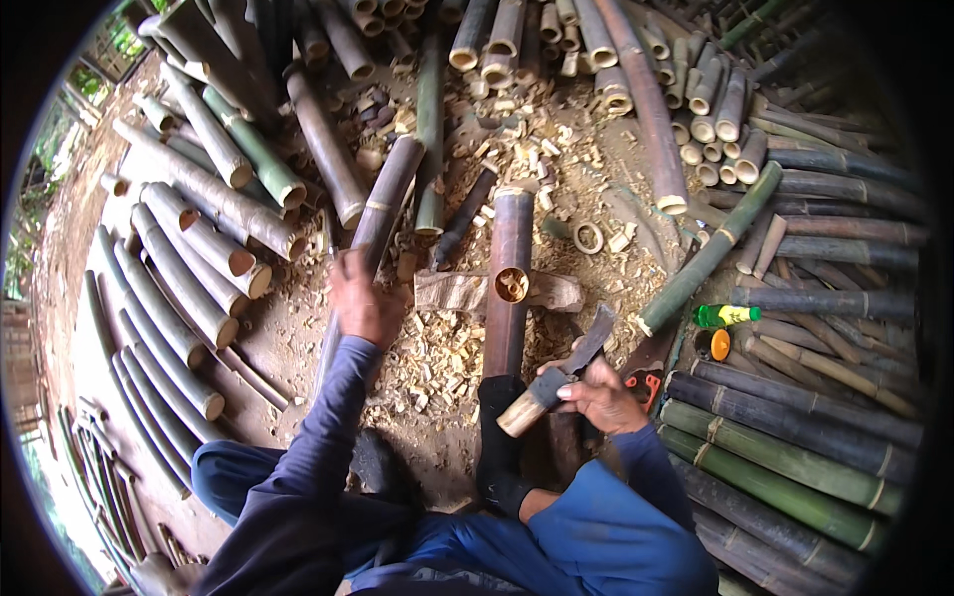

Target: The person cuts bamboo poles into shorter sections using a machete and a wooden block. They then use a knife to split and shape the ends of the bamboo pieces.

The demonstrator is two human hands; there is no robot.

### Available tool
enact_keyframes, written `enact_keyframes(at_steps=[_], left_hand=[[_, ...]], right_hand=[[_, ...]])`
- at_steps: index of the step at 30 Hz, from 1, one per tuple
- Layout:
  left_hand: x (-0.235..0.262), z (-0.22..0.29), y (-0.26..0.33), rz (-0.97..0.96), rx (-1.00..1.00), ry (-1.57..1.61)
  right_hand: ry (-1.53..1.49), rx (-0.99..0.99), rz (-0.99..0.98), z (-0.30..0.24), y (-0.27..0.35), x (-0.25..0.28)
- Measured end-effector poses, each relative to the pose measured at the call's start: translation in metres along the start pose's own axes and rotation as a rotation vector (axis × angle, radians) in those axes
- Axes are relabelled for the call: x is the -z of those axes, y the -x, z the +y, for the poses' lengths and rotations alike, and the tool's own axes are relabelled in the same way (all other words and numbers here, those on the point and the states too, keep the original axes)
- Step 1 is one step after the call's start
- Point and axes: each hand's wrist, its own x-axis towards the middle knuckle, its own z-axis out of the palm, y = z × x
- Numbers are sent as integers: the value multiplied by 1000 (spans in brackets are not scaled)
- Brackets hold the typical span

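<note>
My right hand (604,397) is closed round a hand tool with a thick pale wooden handle (520,411), a dark band and a flat metal blade (594,340) that points up and away. Left of it, a brown bamboo pole (507,343) with a round hole (512,285) in its side lies across a wood block (447,292). My foot in a black sock (500,422) presses on the pole's near end. My left hand (366,301) is smeared by motion, over a slanting dark bamboo pole (391,187); whether its fingers grip the pole is unclear.
Bamboo poles (179,268) lie in rows at the left, and more (795,427) are stacked at the right. Cut tubes (715,109) pile up at the back. Wood chips (437,363) cover the ground. A green bottle (725,316) and an orange-handled tool (648,385) lie at the right.
</note>
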Motion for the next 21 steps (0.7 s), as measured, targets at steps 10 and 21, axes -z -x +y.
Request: enact_keyframes(at_steps=[10,21], left_hand=[[55,56,101,-823,-132,-137],[69,158,-49,-1208,-533,-551]], right_hand=[[-261,-134,-86,11,-75,-57],[-799,-337,-60,19,-130,-56]])
